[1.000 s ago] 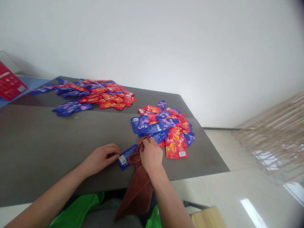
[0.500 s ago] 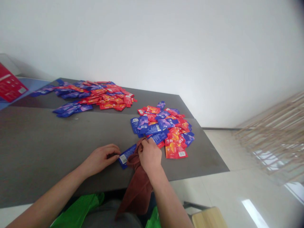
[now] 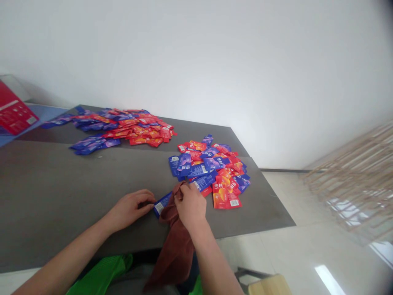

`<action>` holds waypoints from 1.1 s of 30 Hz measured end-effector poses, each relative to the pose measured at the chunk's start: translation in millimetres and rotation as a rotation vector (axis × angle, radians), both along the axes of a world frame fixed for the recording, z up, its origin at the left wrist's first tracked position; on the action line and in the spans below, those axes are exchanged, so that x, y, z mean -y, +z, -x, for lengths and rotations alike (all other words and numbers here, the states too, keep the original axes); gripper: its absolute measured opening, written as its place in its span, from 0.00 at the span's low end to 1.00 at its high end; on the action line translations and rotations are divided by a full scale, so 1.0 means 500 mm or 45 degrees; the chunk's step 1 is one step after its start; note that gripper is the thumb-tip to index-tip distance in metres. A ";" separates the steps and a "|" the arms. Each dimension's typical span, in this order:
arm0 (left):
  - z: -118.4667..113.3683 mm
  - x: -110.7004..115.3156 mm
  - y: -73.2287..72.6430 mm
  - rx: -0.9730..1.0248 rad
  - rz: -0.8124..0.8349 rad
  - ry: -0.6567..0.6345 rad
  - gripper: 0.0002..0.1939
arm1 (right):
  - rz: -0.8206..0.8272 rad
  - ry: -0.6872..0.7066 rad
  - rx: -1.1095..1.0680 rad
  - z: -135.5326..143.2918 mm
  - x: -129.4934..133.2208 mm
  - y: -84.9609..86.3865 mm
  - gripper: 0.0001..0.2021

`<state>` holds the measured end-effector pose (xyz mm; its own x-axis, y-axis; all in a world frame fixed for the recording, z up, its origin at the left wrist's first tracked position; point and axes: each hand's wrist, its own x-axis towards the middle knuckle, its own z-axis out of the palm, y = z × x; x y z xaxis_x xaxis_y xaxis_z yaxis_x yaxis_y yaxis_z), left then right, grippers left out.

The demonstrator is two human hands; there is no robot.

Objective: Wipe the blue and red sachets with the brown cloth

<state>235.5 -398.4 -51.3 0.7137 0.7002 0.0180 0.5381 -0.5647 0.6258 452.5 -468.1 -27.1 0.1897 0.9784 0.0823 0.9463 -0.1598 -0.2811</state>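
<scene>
On the surface [image 3: 76, 180], one sachet [image 3: 160, 206] is overlapped by a cloth [image 3: 178, 248]; behind, a sachet heap [image 3: 138, 130] is spread leftward, a smaller pile [image 3: 198, 170] rightward.

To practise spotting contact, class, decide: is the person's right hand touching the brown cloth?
Touching. The head view shows the right hand gripping a bunched fold of the brown cloth, with no gap between them.

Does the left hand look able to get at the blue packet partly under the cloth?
Probably yes: the left hand is at the packet, whose facing edge lies bare; the cloth covers part of the rest.
</scene>
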 end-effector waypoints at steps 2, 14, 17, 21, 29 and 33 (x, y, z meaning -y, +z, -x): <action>0.000 -0.001 -0.002 0.007 0.003 -0.013 0.12 | -0.035 0.178 -0.026 0.029 0.018 0.000 0.05; -0.001 0.001 -0.001 0.027 0.000 0.009 0.12 | 0.007 0.091 0.030 -0.001 -0.001 0.013 0.06; -0.002 0.001 0.000 0.040 0.023 -0.006 0.13 | -0.007 0.341 -0.021 0.046 0.030 0.012 0.05; -0.001 -0.001 -0.005 0.031 0.028 0.001 0.12 | 0.071 0.421 -0.056 0.057 0.026 -0.008 0.07; 0.001 -0.002 -0.005 -0.011 -0.019 0.003 0.11 | 0.114 -0.156 0.060 -0.052 -0.046 -0.012 0.11; 0.000 0.000 -0.002 0.006 -0.019 0.013 0.11 | 0.033 -0.304 0.089 -0.055 -0.026 0.009 0.11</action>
